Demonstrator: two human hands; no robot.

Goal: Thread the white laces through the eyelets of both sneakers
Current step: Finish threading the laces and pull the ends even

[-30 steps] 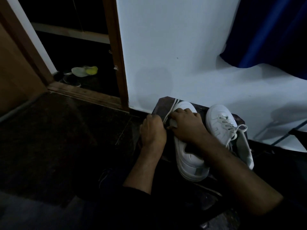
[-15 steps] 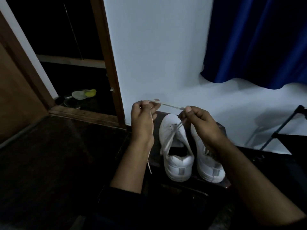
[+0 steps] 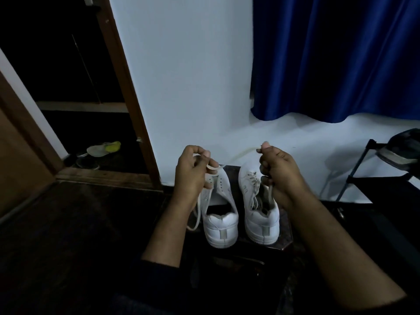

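Note:
Two white sneakers stand side by side, heels toward me, on a small dark stool (image 3: 285, 243). The left sneaker (image 3: 221, 223) shows bare eyelets; the right sneaker (image 3: 261, 221) has a lace through its eyelets. A loose white lace (image 3: 238, 155) stretches between my hands above the shoes. My left hand (image 3: 193, 176) pinches one part of it, and the end hangs down past the wrist. My right hand (image 3: 278, 171) grips the other part, with its tail dropping below the fist.
A white wall (image 3: 181, 87) rises behind the stool, a blue curtain (image 3: 341, 60) hangs at the upper right. A wooden door frame (image 3: 131, 105) and a dark doorway with footwear (image 3: 103, 148) lie to the left. A black metal rack (image 3: 372, 169) stands at the right.
Both hands rose off the left sneaker, lifted the lace and drew apart, pulling it out between them. The view tilted up, and the right sneaker now stands upright beside the left one.

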